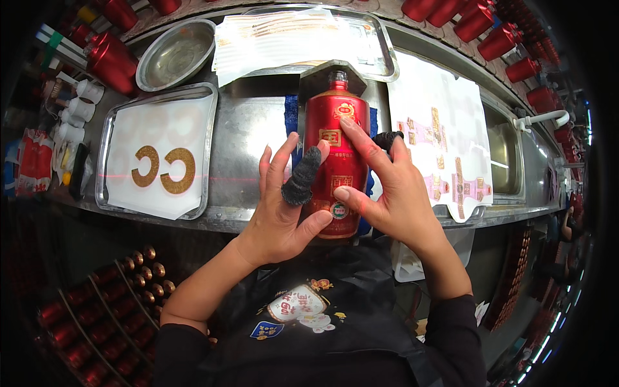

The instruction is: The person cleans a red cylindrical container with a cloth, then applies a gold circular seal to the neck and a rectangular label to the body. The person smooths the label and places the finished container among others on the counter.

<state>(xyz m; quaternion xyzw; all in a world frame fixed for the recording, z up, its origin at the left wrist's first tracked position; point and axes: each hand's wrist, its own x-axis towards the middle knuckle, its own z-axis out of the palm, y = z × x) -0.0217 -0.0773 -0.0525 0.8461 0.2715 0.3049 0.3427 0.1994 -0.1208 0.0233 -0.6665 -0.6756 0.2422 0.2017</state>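
Note:
A red bottle [333, 162] with gold and coloured decals lies on its back on the metal bench before me, its neck pointing away. The neck end rests at an angular metal support [312, 82]. My right hand [403, 203] reaches over the bottle from the right, index fingertip on the upper emblem and thumb beside a lower gold label; its fingers are apart. Along the left side is my left hand [274, 222], fingers spread, with the thumb by the bottle's lower edge. Dark finger covers [302, 177] sit on a finger of each hand.
To the left, a metal tray [102, 171] carries a white sheet with gold C-shaped decals [176, 171]. A metal bowl [174, 58] and a sheet-loaded tray [389, 55] stand behind. Pink-and-gold decal sheets [412, 90] lie right, near a sink [509, 145]. Red bottles [111, 59] surround the bench.

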